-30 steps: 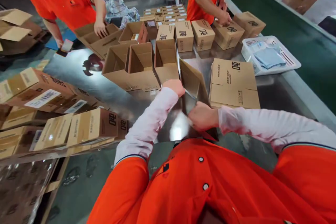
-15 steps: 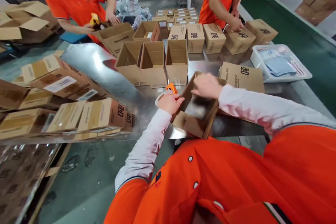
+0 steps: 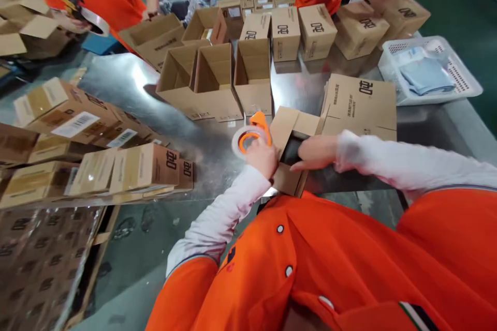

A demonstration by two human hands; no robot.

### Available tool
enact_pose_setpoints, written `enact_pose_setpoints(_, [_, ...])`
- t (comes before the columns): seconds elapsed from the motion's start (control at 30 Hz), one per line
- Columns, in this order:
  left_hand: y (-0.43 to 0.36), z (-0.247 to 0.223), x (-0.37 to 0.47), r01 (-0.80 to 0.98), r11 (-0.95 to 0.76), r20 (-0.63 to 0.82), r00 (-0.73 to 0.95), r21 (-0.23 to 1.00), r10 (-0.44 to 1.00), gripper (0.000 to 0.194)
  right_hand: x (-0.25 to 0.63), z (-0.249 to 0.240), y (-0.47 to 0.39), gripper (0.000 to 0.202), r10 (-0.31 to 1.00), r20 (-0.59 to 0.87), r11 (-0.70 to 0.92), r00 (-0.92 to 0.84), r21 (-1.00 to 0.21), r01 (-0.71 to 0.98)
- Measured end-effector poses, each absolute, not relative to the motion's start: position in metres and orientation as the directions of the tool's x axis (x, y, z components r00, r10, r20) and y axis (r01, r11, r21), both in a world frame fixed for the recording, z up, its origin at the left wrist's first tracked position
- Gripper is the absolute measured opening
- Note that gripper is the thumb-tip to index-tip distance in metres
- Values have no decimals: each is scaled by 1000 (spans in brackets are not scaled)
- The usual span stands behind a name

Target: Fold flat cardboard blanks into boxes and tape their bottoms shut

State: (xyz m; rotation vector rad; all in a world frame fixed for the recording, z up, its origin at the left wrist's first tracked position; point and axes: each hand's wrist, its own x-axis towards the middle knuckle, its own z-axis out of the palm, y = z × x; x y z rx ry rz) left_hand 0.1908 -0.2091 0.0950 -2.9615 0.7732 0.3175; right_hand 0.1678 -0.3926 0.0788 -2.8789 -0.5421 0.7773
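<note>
My left hand (image 3: pixel 263 158) is closed round an orange tape dispenser (image 3: pixel 261 123) with a roll of clear tape, at the left side of a small cardboard box (image 3: pixel 289 180). Two flaps of the box lie folded inward, and a dark gap shows between them. My right hand (image 3: pixel 318 152) lies over the box's right side with its fingers partly stretched out, touching the cardboard. Some of its fingers are hidden. Just behind it on the metal table (image 3: pixel 212 158) is a stack of flattened cartons (image 3: pixel 359 106).
Several open boxes (image 3: pixel 252 94) stand ahead, with closed boxes (image 3: pixel 285 36) beyond. Sealed boxes (image 3: pixel 143 168) are piled left. A white basket (image 3: pixel 466 80) with blue packets stands right. Two co-workers in orange stand opposite; one holds a tape dispenser (image 3: pixel 72 2).
The box's end flaps have folded inward over its opening. My right hand has come down and nearer onto the box. The tape dispenser in my left hand now shows more fully.
</note>
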Motion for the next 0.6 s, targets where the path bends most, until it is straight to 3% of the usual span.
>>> enact_pose_setpoints(0.07, [-197,92,202,-424,-905,-239,875,37,-420,46,148,77,-411,67,593,-158,-791,790,-299,534])
enact_pose_setpoints(0.13, [-186,89,215,-403,-911,-240,879,84,-411,46,143,65,-410,86,670,100,-694,736,-268,668])
enact_pose_setpoints(0.2, [-180,86,224,-401,-910,-227,881,107,-415,44,152,47,-393,94,688,194,-658,699,-240,714])
enact_pose_setpoints(0.33, [-177,73,230,-386,-914,-176,898,128,-404,40,177,14,-364,93,678,224,-634,700,-303,712])
enact_pose_setpoints(0.43, [-168,64,229,-381,-898,-70,912,223,-404,41,184,6,-367,84,643,231,-592,730,-455,665])
enact_pose_setpoints(0.5, [-157,63,224,-361,-870,88,931,335,-353,51,187,6,-375,75,609,197,-527,768,-623,577])
enact_pose_setpoints(0.6, [-142,65,207,-444,-707,382,887,551,-258,88,200,11,-384,64,503,86,-320,860,-906,277])
